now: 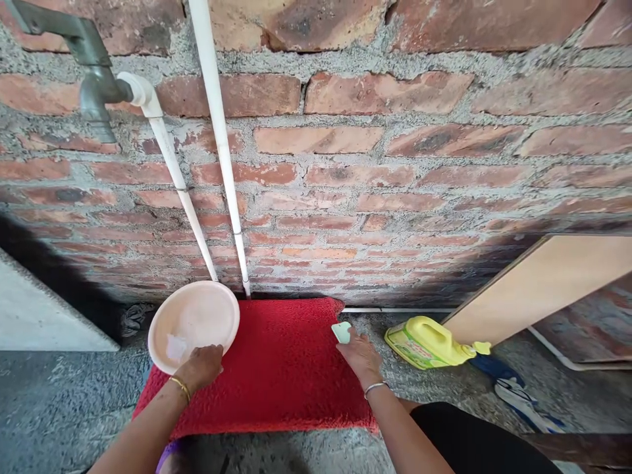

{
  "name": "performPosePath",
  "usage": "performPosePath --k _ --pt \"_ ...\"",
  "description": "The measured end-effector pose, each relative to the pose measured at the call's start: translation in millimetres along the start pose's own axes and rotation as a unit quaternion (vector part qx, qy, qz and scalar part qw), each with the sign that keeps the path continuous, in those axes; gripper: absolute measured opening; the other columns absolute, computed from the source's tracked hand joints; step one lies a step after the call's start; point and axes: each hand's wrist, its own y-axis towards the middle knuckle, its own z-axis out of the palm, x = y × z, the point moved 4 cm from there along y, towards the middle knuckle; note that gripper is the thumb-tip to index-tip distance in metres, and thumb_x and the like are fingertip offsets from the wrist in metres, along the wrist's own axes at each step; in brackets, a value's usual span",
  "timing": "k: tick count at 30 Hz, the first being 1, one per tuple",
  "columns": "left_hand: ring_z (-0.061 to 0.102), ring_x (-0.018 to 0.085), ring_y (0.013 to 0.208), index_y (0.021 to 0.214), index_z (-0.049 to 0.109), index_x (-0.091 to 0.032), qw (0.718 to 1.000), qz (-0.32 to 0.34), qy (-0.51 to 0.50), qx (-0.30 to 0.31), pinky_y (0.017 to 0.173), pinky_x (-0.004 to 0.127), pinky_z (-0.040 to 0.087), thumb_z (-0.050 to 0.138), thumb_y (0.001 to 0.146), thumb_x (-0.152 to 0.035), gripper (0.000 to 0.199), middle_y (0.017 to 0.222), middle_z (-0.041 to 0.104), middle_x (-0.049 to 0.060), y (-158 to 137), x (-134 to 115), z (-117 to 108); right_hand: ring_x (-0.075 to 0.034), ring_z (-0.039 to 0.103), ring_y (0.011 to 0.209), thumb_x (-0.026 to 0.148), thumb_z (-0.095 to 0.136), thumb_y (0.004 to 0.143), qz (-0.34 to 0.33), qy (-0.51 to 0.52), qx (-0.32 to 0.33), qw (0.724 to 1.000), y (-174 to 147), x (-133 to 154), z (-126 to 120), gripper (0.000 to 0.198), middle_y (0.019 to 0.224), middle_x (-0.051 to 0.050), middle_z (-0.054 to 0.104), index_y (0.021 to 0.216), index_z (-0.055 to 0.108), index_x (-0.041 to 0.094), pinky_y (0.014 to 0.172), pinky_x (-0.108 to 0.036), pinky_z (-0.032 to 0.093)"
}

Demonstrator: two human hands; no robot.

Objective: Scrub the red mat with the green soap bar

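A pale pink basin is at the left end of a red mat, overlapping its edge. My left hand is closed over the basin's near right rim, with its fingertips hidden. Beside that thumb, a whitish translucent patch shows inside the basin; whether it is a thing or water cannot be made out. At the mat's right edge, my right hand is closed on a small, flat, pale green piece, whose far end sticks out past the fingers.
A yellow jug lies on its side on the concrete floor, with blue and white footwear near its cap. Behind is a brick wall with white pipes and a tap. A board leans at right.
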Motion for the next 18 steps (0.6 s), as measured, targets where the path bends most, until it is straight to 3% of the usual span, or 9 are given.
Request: performPosePath --k 2,7,10,13,18 --pt "0.061 0.031 0.119 0.126 0.058 -0.013 1.000 0.005 -0.003 -0.012 0.100 0.043 0.045 0.044 0.089 -0.020 0.041 0.128 0.065 0.019 1.3 -0.9 3.2 -0.029 0.061 0.110 0.042 0.056 0.086 -0.019 0.007 -0.014 1.000 -2.2 32.6 0.0 0.053 0.124 -0.015 0.059 0.135 0.053 0.022 0.088 -0.038 0.047" --pt "0.058 0.033 0.124 0.135 0.054 -0.011 0.999 0.015 0.019 -0.036 0.104 0.048 0.044 0.043 0.089 -0.017 0.047 0.136 0.059 0.023 4.8 -1.5 15.8 -0.027 0.056 0.117 0.045 0.064 0.081 -0.190 0.016 0.036 0.981 -17.8 162.6 22.6 0.059 0.131 -0.014 0.056 0.135 0.053 0.024 0.090 -0.034 0.044" --pt "0.054 0.034 0.129 0.140 0.050 -0.007 0.999 0.015 0.037 -0.023 0.107 0.050 0.042 0.041 0.091 -0.015 0.050 0.143 0.052 0.026 5.6 -0.8 19.7 -0.028 0.054 0.120 0.042 0.067 0.080 -0.243 0.006 0.063 0.968 -16.9 196.1 33.6 0.060 0.136 -0.015 0.053 0.135 0.052 0.025 0.092 -0.036 0.043" --pt "0.054 0.034 0.130 0.142 0.049 -0.008 0.999 0.017 0.043 -0.014 0.108 0.049 0.042 0.040 0.092 -0.015 0.051 0.144 0.051 0.026 5.4 -1.7 17.5 -0.027 0.054 0.120 0.037 0.066 0.079 -0.220 -0.001 0.058 0.974 -1.2 163.6 31.8 0.058 0.135 -0.014 0.053 0.134 0.054 0.026 0.094 -0.036 0.042" --pt "0.055 0.034 0.128 0.140 0.051 -0.009 0.999 0.018 0.042 -0.013 0.106 0.047 0.043 0.040 0.091 -0.016 0.050 0.141 0.055 0.023 5.5 -4.0 14.1 -0.025 0.057 0.115 0.036 0.063 0.080 -0.083 0.007 0.034 0.996 22.8 37.6 6.0 0.059 0.130 -0.010 0.056 0.137 0.052 0.028 0.092 -0.034 0.044"
